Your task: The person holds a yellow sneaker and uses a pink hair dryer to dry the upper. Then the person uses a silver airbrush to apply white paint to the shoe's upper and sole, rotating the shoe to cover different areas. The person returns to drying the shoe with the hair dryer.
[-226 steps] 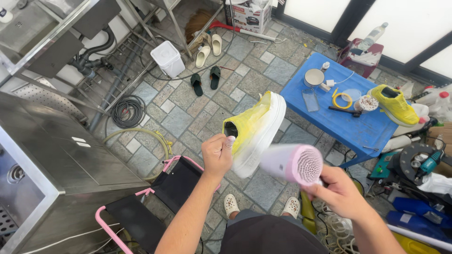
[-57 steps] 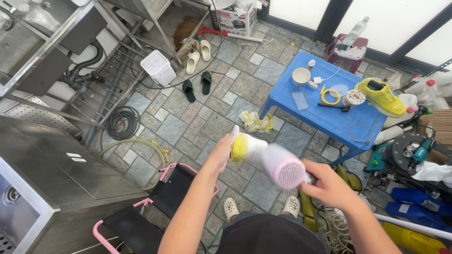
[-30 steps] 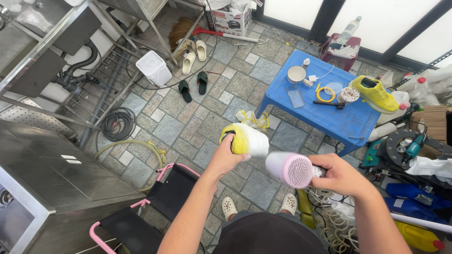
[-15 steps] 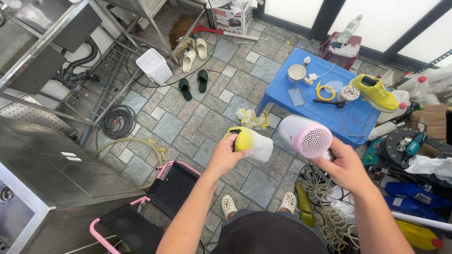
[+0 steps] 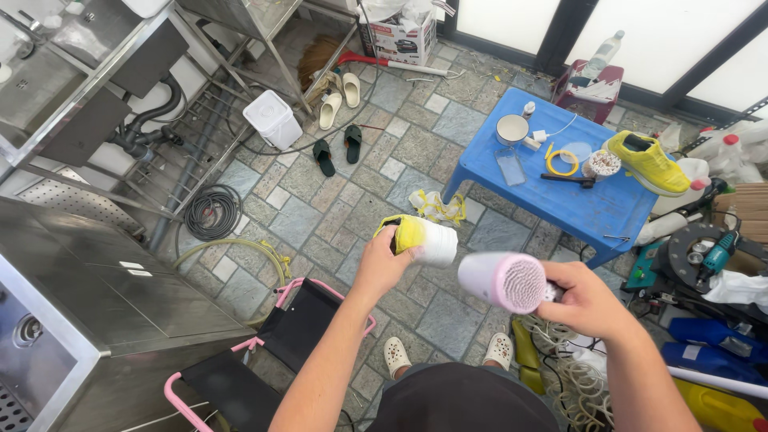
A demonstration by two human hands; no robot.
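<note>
My left hand (image 5: 382, 262) grips a yellow sneaker with a white sole (image 5: 422, 238), held end-on at chest height over the paved floor. My right hand (image 5: 588, 298) holds a pink hair dryer (image 5: 504, 280). Its barrel lies sideways just right of the shoe, and its grille faces the camera. The matching yellow sneaker (image 5: 648, 162) rests on the far right corner of a low blue table (image 5: 560, 208). Yellow laces (image 5: 438, 206) lie on the floor beyond the held shoe.
On the blue table stand a bowl (image 5: 512, 129), a yellow ring (image 5: 562, 160) and small items. A pink-framed black chair (image 5: 264, 352) stands at my left knee. A steel counter (image 5: 104, 288) fills the left side. Tools, bottles and coiled rope crowd the right.
The dryer swung from raised and facing me down to a level position beside the shoe. Earlier the sneaker was turned from side-on to end-on in my left hand.
</note>
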